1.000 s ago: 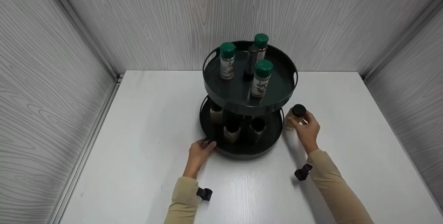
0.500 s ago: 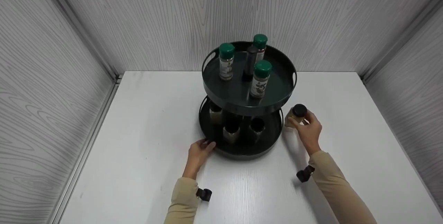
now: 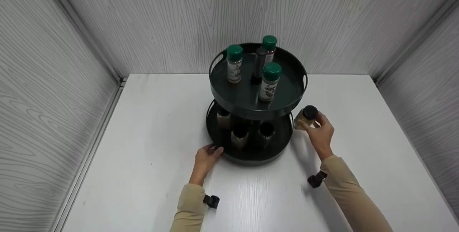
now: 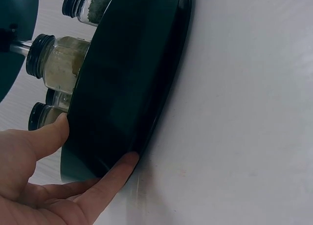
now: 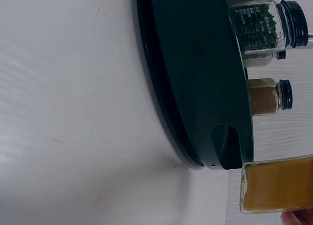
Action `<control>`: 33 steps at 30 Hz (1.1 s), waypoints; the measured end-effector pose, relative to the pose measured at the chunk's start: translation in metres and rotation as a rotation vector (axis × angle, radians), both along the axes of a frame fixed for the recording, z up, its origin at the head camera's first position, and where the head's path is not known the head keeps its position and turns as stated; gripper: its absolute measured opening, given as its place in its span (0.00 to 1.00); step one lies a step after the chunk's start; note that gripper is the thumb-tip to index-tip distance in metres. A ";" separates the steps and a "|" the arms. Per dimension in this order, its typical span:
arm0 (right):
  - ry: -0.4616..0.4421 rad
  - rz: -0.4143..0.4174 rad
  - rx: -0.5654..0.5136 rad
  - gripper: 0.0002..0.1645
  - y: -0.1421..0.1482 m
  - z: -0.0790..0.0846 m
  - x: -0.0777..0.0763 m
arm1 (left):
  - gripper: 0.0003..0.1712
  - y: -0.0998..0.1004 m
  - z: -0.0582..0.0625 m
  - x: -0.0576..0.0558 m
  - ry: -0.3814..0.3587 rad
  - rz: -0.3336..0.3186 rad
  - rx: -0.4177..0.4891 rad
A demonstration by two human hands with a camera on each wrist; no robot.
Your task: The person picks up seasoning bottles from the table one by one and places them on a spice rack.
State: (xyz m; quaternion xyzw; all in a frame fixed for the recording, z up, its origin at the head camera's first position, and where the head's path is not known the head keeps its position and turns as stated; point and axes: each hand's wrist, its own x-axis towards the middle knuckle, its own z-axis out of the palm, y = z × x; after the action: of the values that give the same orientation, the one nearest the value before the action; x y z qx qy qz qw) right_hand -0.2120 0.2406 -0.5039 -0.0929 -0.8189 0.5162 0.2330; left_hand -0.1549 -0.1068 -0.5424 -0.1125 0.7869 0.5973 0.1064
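Observation:
A dark green two-tier round rack (image 3: 251, 160) stands on the white table. My left hand (image 3: 205, 162) holds the lower tray at its front left, thumb (image 4: 51, 134) at the rim and a finger (image 4: 115, 178) along the outer wall near the base. To the right of the rack, my right hand (image 3: 320, 135) grips a square glass spice jar (image 3: 304, 118) with a black lid and yellow-brown powder. In the right wrist view, this spice jar (image 5: 276, 186) is raised beside the tray's cut-out handle (image 5: 227, 146), its bottom toward the rim.
Several black-lidded jars stand in the lower tray, including one with green flakes (image 5: 257, 27) and one with brown powder (image 5: 264, 98). Green-capped shakers (image 3: 235, 63) stand on the upper tray (image 3: 251, 108) around its dark central post (image 3: 259, 63). Wood-grain panels (image 3: 161, 24) enclose the table.
The right hand's spice jar has risen slightly near the lower tray's right rim. My left hand keeps its place on the tray.

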 end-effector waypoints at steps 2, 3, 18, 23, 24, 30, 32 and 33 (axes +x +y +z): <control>0.004 -0.001 0.003 0.33 -0.001 0.002 0.000 | 0.34 0.000 0.000 0.000 0.004 0.002 0.002; 0.006 0.000 0.002 0.33 -0.001 0.003 0.000 | 0.34 0.000 0.000 0.000 0.007 0.002 0.005; 0.019 0.029 0.004 0.33 -0.008 0.013 0.000 | 0.34 0.000 0.002 0.000 0.014 0.011 0.006; -0.004 0.046 0.000 0.34 -0.012 0.014 0.000 | 0.34 0.000 0.001 -0.001 0.013 0.003 0.023; -0.005 0.053 -0.006 0.34 -0.013 0.014 0.000 | 0.33 0.000 0.001 -0.001 0.018 -0.001 0.020; -0.011 0.079 0.002 0.34 -0.019 0.015 -0.002 | 0.33 0.000 0.001 -0.001 0.031 -0.007 -0.002; -0.009 0.085 0.002 0.34 -0.021 0.016 -0.003 | 0.33 0.000 0.001 0.000 0.027 -0.003 -0.003; -0.009 0.088 0.006 0.33 -0.023 0.017 -0.003 | 0.33 0.000 0.001 0.000 0.029 -0.003 -0.005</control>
State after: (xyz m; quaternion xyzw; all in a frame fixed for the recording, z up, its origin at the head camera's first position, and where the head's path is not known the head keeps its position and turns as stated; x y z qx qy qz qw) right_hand -0.2152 0.2178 -0.4869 -0.0585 -0.8246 0.5233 0.2068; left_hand -0.1550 -0.1070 -0.5413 -0.1030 0.7901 0.5966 0.0954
